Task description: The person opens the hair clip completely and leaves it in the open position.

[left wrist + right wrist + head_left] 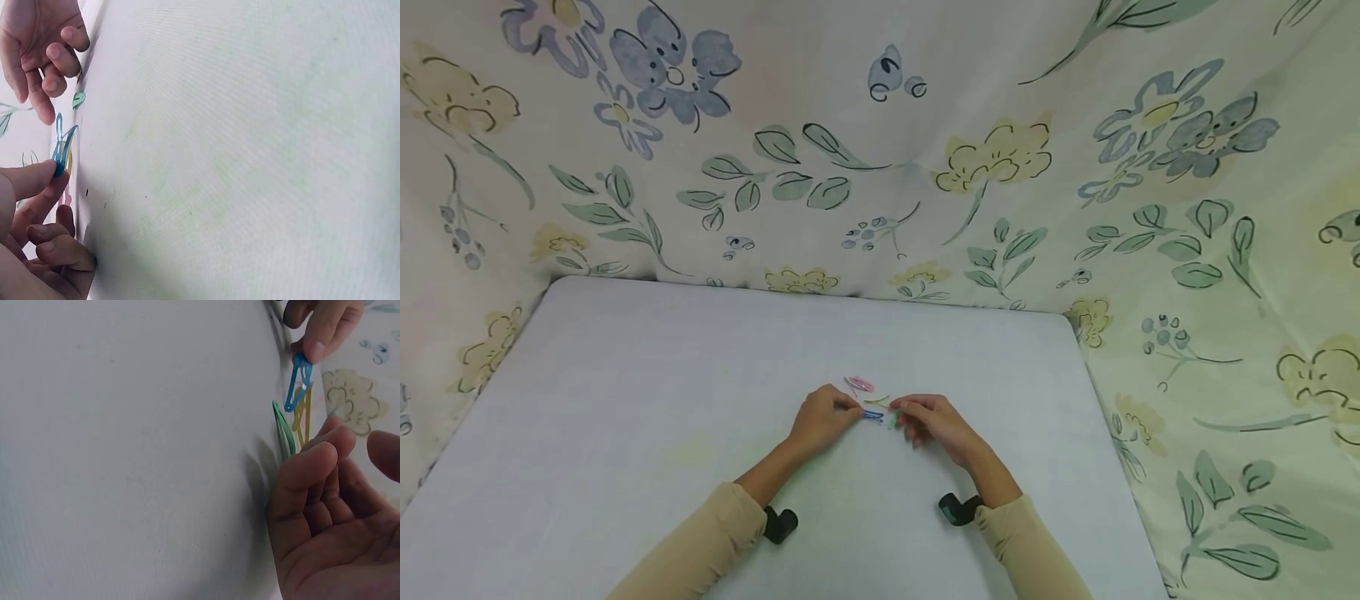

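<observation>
Blue clip: (872,416) pinched at its closed end, prongs splayed and pointing toward the right hand; can't tell if it touches the table.
Left hand: (822,421) thumb and index tips closed on the blue clip, other fingers loosely bent.
Right hand: (943,423) right of the blue clip, not touching it; fingers loosely bent, thumb apart from them in the right wrist view, nothing seen in its grasp.
Green clip: (893,420) just right of the blue clip, by the right hand's fingers; contact unclear.
Yellow clip: (877,402) just beyond the blue clip.
Pink clip: (860,384) farther beyond the blue clip, past the yellow clip; one or two pieces, too small to tell.
Table: (625,417) pale top under and all around the blue clip.
Floral cloth: (880,108) well beyond the blue clip, behind the table's far edge.
Risk, slip: small pinch area, so a tug on the prongs could probably twist the blue clip loose.
Risk, snag: splayed prongs close to the yellow clip; a low sweep might hook it.
Risk, nudge: right hand's fingers so near the green clip that closing them could shove it.
</observation>
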The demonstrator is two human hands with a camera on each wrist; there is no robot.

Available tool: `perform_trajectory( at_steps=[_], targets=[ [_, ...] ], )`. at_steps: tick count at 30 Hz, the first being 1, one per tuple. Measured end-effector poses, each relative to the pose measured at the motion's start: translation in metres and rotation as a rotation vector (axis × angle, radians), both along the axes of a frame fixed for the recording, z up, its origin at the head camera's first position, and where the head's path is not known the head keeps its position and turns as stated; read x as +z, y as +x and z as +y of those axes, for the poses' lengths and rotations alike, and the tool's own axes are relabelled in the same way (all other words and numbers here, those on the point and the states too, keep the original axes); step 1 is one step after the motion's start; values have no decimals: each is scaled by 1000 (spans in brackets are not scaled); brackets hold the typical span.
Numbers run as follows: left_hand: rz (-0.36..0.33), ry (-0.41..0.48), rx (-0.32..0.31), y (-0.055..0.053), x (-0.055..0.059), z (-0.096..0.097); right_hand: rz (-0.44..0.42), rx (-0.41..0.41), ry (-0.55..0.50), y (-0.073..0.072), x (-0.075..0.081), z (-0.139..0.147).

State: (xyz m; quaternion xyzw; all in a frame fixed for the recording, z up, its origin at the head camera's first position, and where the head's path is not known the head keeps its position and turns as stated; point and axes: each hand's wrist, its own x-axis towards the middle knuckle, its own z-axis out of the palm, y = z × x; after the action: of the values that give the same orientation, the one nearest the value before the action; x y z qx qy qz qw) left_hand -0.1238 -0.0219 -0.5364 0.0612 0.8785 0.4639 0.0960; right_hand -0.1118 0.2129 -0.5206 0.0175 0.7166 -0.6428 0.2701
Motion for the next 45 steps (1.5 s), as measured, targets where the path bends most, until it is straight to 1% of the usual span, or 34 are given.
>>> perform_trajectory(
  at_steps=[5, 8, 16, 20, 23, 28, 32, 37, 40, 45],
  targets=[
    [21, -53, -1, 0, 0, 0, 8, -4, 26, -1, 0, 5],
    [33, -68, -3, 1, 0, 0, 10, -13, 45, -1, 1, 8],
    [68, -44, 16, 2, 0, 0, 16, -30, 75, -2, 0, 15],
    [70, -20, 22, 3, 0, 4, 19, -29, 84, -3, 0, 18],
    [84, 4, 10, 4, 2, 9, 24, -33, 90, -3, 0, 19],
    [138, 12, -42, 8, 3, 19, 22, -59, 110, -3, 1, 20],
    [175, -24, -84, 11, 3, 27, 21, -66, 124, -3, 0, 20],
    [236, -100, -129, 14, 2, 36, 17, -62, 116, -3, -1, 21],
    [265, -127, -127, 15, 2, 41, 17, -49, 109, -2, -1, 21],
    [277, -147, -100, 15, -3, 46, 12, -37, 104, -1, -2, 21]
  ],
)
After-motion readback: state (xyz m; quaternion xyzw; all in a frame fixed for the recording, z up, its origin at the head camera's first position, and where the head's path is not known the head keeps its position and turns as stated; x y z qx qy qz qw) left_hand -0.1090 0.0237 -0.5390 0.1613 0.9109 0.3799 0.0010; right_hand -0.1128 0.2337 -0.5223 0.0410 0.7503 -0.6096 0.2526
